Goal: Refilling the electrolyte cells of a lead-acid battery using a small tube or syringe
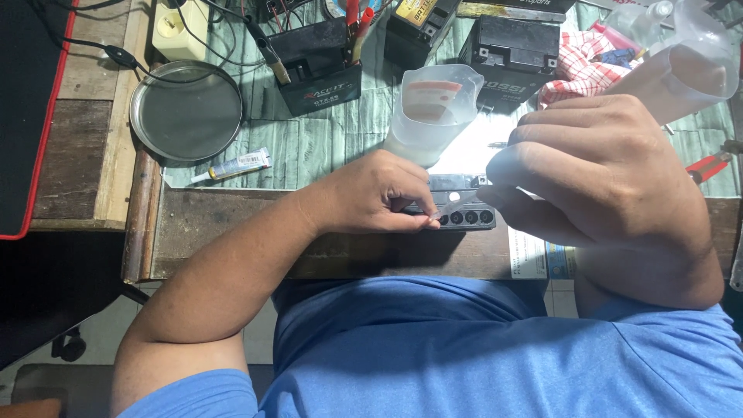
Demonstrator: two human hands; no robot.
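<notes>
A small black battery (464, 217) with a row of round filler holes lies at the near edge of the wooden bench (224, 232). My left hand (379, 193) rests against the battery's left end, its fingertips pinching a thin clear tube (453, 206) just above the holes. My right hand (604, 170) is raised nearer the camera and is closed around a translucent plastic bottle (689, 70) that reaches toward the upper right. The tube runs from under this hand. Part of the battery is hidden behind both hands.
A translucent jug (433, 104) stands just behind the battery. Three larger black batteries (317, 66) (418, 27) (511, 54) sit farther back. A round metal plate (186, 112), glue tube (232, 166), checked cloth (580, 62) and red-handled pliers (708, 166) lie around.
</notes>
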